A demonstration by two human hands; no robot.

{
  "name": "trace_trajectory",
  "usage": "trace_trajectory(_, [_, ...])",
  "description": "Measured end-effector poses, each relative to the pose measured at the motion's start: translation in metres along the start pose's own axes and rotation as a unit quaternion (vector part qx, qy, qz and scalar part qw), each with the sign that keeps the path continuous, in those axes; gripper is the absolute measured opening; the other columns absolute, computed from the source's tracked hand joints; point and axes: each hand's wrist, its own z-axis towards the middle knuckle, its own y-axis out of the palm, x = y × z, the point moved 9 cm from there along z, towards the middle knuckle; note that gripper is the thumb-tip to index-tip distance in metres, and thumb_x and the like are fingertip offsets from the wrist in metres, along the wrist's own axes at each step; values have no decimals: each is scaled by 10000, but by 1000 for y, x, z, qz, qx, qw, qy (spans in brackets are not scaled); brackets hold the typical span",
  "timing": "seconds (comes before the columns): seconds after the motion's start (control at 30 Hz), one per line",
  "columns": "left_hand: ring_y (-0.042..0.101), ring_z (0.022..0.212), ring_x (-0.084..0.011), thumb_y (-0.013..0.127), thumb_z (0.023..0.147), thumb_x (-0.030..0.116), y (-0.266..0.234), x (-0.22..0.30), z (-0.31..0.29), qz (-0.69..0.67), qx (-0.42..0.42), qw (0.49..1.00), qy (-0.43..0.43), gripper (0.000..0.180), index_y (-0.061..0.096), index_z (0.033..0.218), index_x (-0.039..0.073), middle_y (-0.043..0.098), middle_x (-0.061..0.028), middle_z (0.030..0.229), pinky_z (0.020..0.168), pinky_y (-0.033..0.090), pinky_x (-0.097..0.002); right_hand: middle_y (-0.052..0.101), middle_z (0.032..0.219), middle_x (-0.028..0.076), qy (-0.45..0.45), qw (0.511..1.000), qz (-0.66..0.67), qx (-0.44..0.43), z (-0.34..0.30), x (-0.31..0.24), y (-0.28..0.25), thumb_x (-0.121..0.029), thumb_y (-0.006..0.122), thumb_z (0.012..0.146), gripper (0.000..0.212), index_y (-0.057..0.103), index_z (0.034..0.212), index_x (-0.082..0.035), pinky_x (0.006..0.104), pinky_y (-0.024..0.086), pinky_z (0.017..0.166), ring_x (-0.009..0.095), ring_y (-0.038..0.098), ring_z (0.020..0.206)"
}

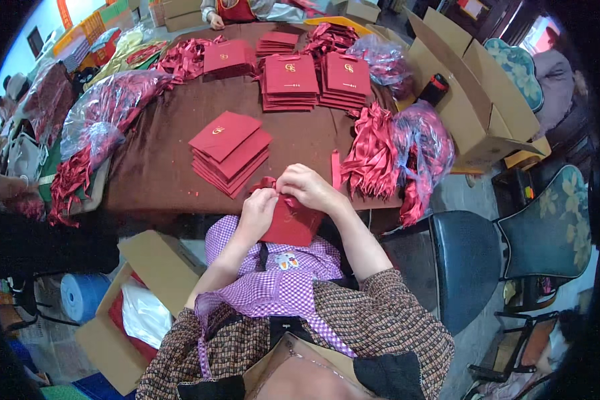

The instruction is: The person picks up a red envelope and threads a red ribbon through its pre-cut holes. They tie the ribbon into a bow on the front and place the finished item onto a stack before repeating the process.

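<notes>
A flat red paper gift bag point(292, 228) with a gold mark rests against my lap at the table's near edge. At its top edge, my left hand point(259, 208) is closed in a pinch on red ribbon point(265, 183). Close beside it, my right hand point(308, 189) also pinches the ribbon, its fingers bent over the bag's top. The fingers hide how the ribbon passes through the bag. Just beyond my hands lies a skewed stack of matching red bags point(230, 152).
More bag stacks point(290, 81) stand farther back on the brown-covered table point(150, 170). Loose red ribbons point(372, 150) and plastic-wrapped ribbon bundles point(423, 143) lie right. Open cartons point(457, 100) stand right and lower left. A chair point(467, 260) is at my right. Across the table, another person's hand point(216, 21) shows.
</notes>
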Motion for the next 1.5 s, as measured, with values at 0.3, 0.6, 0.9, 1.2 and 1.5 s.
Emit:
trace_trajectory(0.3, [572,682,-76,475,951,102,-25,-55,-13,-177,42,954,-240,145,583,985,12,639,-46,789,602,448,-207,570,850,101,71,997,19,-29,-20,16,-11,-112,575,849,77,587,857,-36,365,435,810,287,547,897])
trace_trajectory(0.6, [539,639,-85,504,927,111,-45,-67,-22,-195,90,927,-306,165,603,1007,6,608,-35,743,548,415,-217,601,872,127,127,991,44,26,-25,35,-50,-112,569,851,84,587,852,-30,382,450,808,304,573,912])
trace_trajectory(0.9, [520,844,-340,567,837,25,-46,40,-5,203,81,976,14,373,551,1210,31,519,-179,931,781,430,-416,606,859,149,127,991,-34,1,-10,32,-53,-123,564,846,99,598,856,-31,398,456,776,327,577,881])
trace_trajectory(1.2, [581,862,-236,697,767,86,-17,23,-10,14,-26,998,-53,164,605,854,-18,589,-119,844,747,469,-322,608,842,163,89,996,7,-16,5,14,-35,-126,564,843,125,590,857,-4,407,464,752,335,596,841])
trace_trajectory(1.5, [580,914,-246,675,762,50,-25,10,-14,-11,-48,999,-5,127,597,834,-21,594,-121,960,811,458,-321,644,929,98,94,987,83,105,3,29,-44,-32,568,852,163,627,998,6,282,486,789,176,618,881])
